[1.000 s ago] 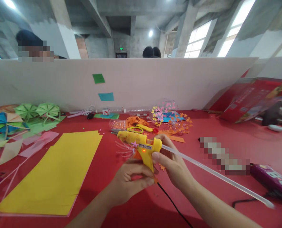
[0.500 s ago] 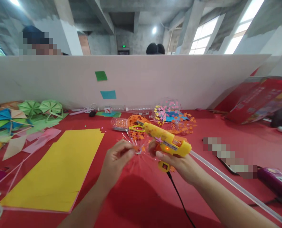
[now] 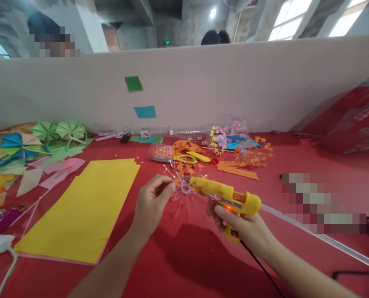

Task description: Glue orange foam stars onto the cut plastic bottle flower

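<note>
Right hand wrapped round glue gun above counter. Left hand, left of gun's tip, pinching orange star. Cut bottle beside tip; scissors beyond tip; yellow paper well left of gun.

The ceiling lamp and windows glare, and soft shadow darkens the red table.

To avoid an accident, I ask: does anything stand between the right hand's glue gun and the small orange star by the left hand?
Nothing visible stands between the nozzle of the glue gun and the orange star by the left hand. The clear plastic ring shows just below the nozzle.
</note>
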`<state>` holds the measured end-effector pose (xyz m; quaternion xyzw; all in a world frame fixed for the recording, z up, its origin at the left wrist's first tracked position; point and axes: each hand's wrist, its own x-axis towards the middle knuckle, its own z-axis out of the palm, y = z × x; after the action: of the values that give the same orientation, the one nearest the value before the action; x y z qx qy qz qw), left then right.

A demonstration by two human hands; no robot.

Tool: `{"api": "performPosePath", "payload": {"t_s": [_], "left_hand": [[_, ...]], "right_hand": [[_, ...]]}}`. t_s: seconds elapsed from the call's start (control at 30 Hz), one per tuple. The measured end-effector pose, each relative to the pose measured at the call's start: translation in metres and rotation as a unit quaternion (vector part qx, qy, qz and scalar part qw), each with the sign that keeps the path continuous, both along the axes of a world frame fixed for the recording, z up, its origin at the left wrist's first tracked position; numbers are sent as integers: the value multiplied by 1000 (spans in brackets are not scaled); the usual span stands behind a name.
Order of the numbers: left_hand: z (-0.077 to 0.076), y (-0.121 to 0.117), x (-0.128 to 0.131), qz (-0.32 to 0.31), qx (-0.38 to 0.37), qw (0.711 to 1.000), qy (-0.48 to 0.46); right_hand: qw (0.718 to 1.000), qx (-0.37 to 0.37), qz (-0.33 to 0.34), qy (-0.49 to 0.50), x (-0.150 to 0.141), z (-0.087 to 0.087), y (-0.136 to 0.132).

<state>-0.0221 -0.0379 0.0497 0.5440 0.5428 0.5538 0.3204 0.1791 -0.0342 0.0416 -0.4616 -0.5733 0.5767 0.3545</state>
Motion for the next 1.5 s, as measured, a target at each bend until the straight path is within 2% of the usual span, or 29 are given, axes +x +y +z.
{"api": "performPosePath", "payload": {"t_s": [0.23,0.43,0.83,1.5], "left_hand": [[-1,-1,2,-1,1,1000,21],[1,-2,4,-2,2,1000,20],[2,-3,3,1,0,1000,23],[3,-3,4,3,2,1000,28]], "right_hand": [[995,94,5,-23,-6,11,-6],[994,93,4,-50,-6,10,-6],[997,64,12,-31,-7,5,-4],[996,77,19,-37,-8,8,-3]]}}
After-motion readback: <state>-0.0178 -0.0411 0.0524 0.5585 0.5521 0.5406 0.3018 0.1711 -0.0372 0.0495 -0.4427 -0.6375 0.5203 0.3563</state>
